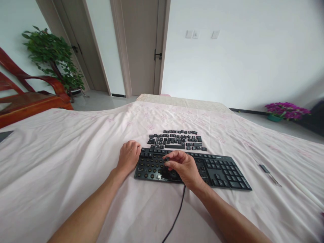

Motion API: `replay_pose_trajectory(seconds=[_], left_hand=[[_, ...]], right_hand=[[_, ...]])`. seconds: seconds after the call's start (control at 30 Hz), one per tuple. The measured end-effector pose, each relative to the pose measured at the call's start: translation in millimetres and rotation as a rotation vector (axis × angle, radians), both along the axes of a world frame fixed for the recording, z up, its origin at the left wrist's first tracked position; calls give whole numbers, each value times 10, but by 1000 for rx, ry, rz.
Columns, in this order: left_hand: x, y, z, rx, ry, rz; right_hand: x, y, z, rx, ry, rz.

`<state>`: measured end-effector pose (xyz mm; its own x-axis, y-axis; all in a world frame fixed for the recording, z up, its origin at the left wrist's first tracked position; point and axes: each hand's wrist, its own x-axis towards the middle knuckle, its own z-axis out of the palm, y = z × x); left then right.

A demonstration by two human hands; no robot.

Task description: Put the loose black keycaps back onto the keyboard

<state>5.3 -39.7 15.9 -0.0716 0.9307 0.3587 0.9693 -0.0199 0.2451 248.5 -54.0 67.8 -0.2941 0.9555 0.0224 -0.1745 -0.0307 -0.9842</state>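
Note:
A black keyboard (174, 180) lies on the pink-patterned cloth, with most keycaps gone from its left and middle part, so the bare round key posts show. My left hand (130, 156) is closed, with its fingers curled at the keyboard's upper left end, gripping that edge. Over the bare part, my right hand (184, 166) pinches a small black keycap (166, 159) between thumb and fingertips. Just beyond the keyboard, several loose keycaps (174, 140) lie in rows, among them a long space bar (174, 146). My right hand hides some of the middle key posts.
A cable (179, 212) runs from the keyboard toward me. To the right on the cloth (76, 162) lies a small keycap puller with wire prongs (269, 173). Behind are a wooden chair (50, 89), a leafy plant (50, 54), a door (140, 47) and purple flowers (286, 109).

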Motion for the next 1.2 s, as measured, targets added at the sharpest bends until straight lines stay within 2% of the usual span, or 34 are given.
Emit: replay_pose_trajectory(seconds=[0.27, 0.63, 1.0, 1.2], left_hand=[[-14, 17, -26, 8, -18, -9], [-26, 40, -56, 10, -9, -16], [-36, 42, -74, 28, -14, -30], [-51, 59, -101, 20, -21, -29]], right_hand=[[-15, -27, 30, -11, 59, -3], [-22, -57, -22, -9, 109, 7], [-56, -143, 83, -230, 333, 146], [-53, -139, 104, -317, 485, 155]])
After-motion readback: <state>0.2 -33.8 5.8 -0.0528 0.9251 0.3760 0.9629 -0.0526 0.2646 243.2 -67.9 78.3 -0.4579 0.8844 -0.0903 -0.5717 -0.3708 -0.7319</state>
